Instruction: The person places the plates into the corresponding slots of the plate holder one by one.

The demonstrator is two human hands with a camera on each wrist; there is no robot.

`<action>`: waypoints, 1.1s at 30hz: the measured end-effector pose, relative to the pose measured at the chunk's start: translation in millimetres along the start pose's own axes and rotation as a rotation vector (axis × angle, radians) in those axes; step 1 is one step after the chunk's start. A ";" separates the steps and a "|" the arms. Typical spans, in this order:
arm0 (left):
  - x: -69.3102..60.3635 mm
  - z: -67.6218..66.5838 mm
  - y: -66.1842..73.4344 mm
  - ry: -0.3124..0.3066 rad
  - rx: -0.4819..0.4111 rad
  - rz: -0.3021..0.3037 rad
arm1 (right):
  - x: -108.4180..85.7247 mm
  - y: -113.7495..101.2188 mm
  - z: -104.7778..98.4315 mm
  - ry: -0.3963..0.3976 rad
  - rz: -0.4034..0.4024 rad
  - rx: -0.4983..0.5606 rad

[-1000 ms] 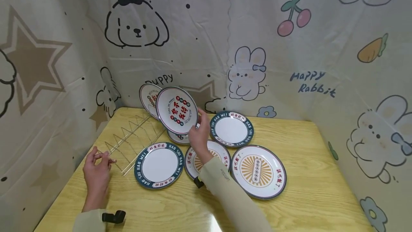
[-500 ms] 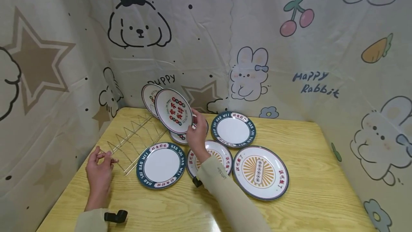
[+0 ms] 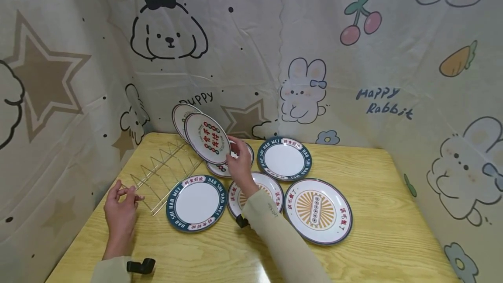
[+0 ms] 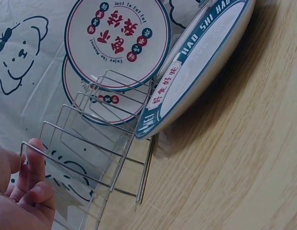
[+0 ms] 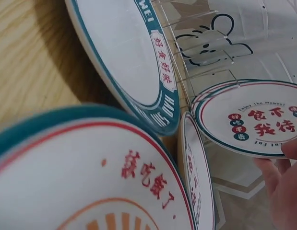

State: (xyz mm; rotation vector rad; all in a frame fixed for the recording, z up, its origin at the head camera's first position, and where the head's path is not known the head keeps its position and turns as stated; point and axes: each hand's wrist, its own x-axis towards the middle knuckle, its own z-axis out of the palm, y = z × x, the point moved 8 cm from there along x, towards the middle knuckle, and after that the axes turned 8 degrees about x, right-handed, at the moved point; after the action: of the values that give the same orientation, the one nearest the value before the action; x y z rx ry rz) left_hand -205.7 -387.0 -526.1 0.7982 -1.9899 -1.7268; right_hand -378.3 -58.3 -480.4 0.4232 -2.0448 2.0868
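Note:
At the near end of a wire plate rack [image 3: 154,211], my left hand [image 3: 121,215] grips the end wire between thumb and fingers. My right hand [image 3: 240,167] pinches the right edge of a white plate with red lettering [image 3: 208,139], thumb on its face. This plate is tilted up over the far end of the rack. Behind it, a similar plate [image 3: 179,118] stands in the rack, partly covered. In the left wrist view, the held plate [image 4: 117,38] overlaps the rack's far wires; whether it touches the base is hard to tell.
A green-rimmed plate [image 3: 196,204] lies close by the rack's right side. Another green-rimmed plate [image 3: 284,158], two sunburst plates [image 3: 318,211] and a small red-lettered plate [image 3: 218,169] lie on the wooden table [image 3: 373,195]. A printed curtain [image 3: 251,34] surrounds the table.
The held plate has moved left and slightly down, nearer the plate standing in the rack, and now covers more of it. My left hand stays on the rack's near end.

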 end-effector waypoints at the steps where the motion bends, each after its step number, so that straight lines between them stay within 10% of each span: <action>1: 0.0 0.0 0.0 0.000 0.000 0.002 | 0.8 0.2 0.3 -0.009 0.001 0.002; 33: 1.4 -2.0 -4.6 0.017 -0.019 0.001 | 20.7 -0.1 20.6 -0.257 0.052 0.028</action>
State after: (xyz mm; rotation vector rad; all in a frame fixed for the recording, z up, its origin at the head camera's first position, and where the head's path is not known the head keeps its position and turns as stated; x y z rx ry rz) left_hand -204.8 -389.8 -530.4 0.8027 -1.9594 -1.7297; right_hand -396.3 -80.1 -473.3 0.6818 -2.1869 2.1927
